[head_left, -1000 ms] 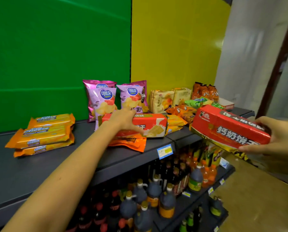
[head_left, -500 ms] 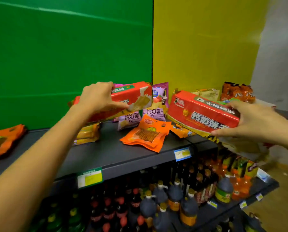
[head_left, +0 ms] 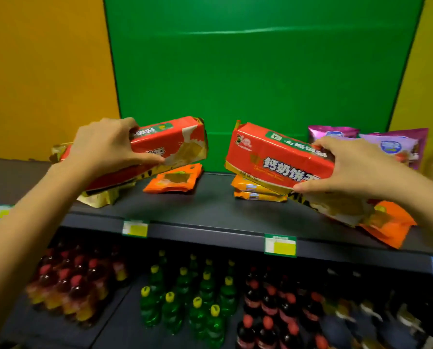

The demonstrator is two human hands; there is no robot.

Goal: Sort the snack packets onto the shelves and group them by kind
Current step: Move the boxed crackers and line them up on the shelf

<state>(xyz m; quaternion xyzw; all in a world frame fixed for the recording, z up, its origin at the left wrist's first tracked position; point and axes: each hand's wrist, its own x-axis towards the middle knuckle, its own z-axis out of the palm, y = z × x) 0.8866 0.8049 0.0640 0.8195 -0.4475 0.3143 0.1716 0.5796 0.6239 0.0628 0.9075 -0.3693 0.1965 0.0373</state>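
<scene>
My left hand grips a long red biscuit packet held above the dark shelf, left of centre. My right hand grips a second red biscuit packet of the same kind, tilted, above the shelf's right half. Under it lie stacked orange-yellow packets. A flat orange pouch lies between the two hands. Purple chip bags stand at the back right. Another orange pouch sits at the front right edge, partly under my right wrist.
Price tags hang on the shelf's front edge. Below, a lower shelf holds rows of green bottles, red-capped bottles and dark bottles. Green and yellow panels back the shelf. A pale packet lies under my left hand's packet.
The view has swung left along the shelf. Both hands carried their red packets leftward; the chip bags now sit at the far right and the orange-yellow stack is under the right packet.
</scene>
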